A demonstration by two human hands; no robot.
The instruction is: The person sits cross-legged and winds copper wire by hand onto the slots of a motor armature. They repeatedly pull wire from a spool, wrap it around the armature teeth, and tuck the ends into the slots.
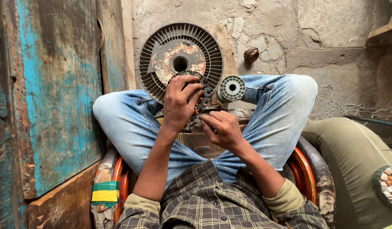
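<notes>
Person sits cross-legged in jeans, both hands up between the knees. Left hand point(179, 101) has its fingers curled tight around a dark toothed stator ring point(203, 91), holding it upright in front of the big round slotted fan cover point(181, 59) that leans on the wall. Right hand point(222, 127) sits just below and beside the ring, fingers pinched together, seemingly on something thin; can't make out what, possibly wire. Copper-coloured windings show in the ring's lower slots near the fingers; upper teeth that show look bare, so by my read the winding is partly in, more slots left. How many are filled is hidden by the left hand. Small pale green spool point(232, 88) rests against the right knee, just beside the ring. Another wound stator point(389, 186) at far right edge, well apart. Blue peeling door point(56, 93) on the left, cracked concrete wall behind.
</notes>
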